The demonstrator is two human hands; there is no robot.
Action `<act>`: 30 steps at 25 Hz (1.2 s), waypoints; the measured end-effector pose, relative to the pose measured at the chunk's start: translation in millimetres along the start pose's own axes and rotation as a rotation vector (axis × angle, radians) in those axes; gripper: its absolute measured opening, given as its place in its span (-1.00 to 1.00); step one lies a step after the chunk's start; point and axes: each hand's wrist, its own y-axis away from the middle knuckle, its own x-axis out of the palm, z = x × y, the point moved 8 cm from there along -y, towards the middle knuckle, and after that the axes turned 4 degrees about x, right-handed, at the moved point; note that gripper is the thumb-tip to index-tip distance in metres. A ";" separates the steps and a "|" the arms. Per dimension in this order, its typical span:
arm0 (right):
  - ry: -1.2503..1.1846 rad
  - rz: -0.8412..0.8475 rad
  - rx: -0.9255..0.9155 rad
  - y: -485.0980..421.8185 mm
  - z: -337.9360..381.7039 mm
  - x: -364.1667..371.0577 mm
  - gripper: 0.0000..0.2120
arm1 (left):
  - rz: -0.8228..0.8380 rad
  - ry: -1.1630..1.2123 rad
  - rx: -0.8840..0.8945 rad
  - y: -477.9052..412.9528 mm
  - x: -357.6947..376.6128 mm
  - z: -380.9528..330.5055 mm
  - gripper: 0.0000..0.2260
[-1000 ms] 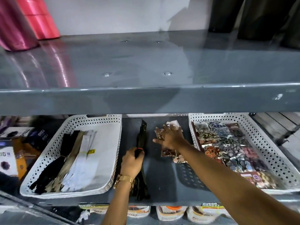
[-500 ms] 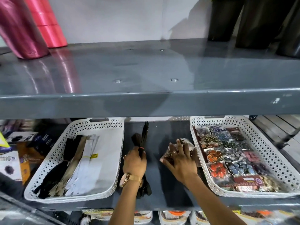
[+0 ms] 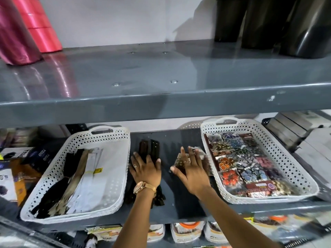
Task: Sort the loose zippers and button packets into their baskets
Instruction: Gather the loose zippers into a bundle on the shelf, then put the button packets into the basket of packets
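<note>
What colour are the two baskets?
White, with a perforated lattice: left basket, right basket. Head view.

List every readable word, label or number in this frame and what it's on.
"TRIO", seen sideways: dark boxes left of the zipper basket.
Yellow tag on a white zipper strip: print too small to read.
Purple round sticker on a packet in the button basket: blurred, unreadable.
Packages on the shelf below: print blurred, unreadable.
Nothing else legible.
</note>
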 end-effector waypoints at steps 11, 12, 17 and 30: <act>-0.506 0.081 0.168 11.2 -44.9 -89.8 -0.73 | 0.262 0.150 0.296 -2.0 16.6 -89.5 -0.46; -0.432 0.141 0.165 5.6 -38.4 -84.1 -0.71 | 0.282 0.198 0.241 -6.8 18.0 -86.6 -0.42; -0.103 0.227 -0.113 -31.2 8.3 -65.0 -0.38 | 0.267 0.429 0.185 -19.5 2.2 -82.8 -0.73; -0.732 0.021 0.237 -25.7 -135.1 -153.6 -0.59 | 0.430 0.208 0.154 -10.1 20.1 -79.9 -0.62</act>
